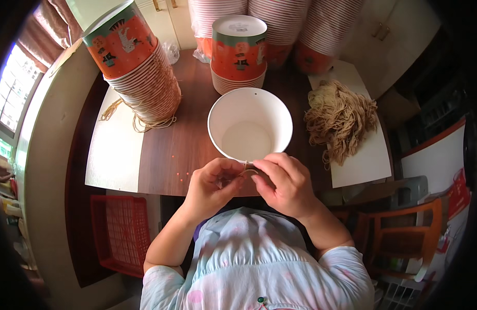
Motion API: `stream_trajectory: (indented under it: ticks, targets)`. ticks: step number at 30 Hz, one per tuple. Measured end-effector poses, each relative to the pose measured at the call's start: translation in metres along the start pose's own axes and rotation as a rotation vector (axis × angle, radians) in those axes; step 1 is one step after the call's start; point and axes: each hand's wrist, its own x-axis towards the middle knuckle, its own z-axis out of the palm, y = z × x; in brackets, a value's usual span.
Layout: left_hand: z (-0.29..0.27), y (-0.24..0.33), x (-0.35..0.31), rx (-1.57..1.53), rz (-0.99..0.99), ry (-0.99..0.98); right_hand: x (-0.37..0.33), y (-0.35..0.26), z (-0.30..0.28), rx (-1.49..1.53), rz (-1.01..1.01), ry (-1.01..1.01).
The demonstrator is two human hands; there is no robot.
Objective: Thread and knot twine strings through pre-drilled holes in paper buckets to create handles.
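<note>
Standing at ten o'clock, the bucket stack (pixel 145 85) seems set aside for elbow room. The left hand (pixel 213 185) and right hand (pixel 286 182) pinch a thin cord (pixel 253 171) at the white bucket (pixel 276 116)'s six-o'clock rim, probably for control; the cord pile (pixel 343 121) lies at two o'clock, likely for reach.

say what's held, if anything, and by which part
A tan cord, apparently pinched by both left hand and right hand, by the white bucket; where along its length is unclear.
</note>
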Motion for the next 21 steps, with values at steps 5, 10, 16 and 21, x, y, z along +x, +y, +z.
stream_trajectory:
  ticks: [5,10,16,21]
  targets:
    - [0.005,-0.004,-0.005,0.110,0.129,0.081,-0.003,-0.007,0.009,-0.116,-0.040,0.020]
    - [0.006,-0.001,-0.006,0.261,0.209,0.104,-0.011,-0.007,0.012,-0.176,-0.085,0.021]
    - [0.012,-0.012,-0.005,0.818,0.659,0.297,-0.021,-0.016,0.024,-0.037,0.069,0.086]
    - [0.027,-0.021,-0.013,0.259,0.227,0.411,-0.034,-0.011,0.047,0.044,0.269,0.033]
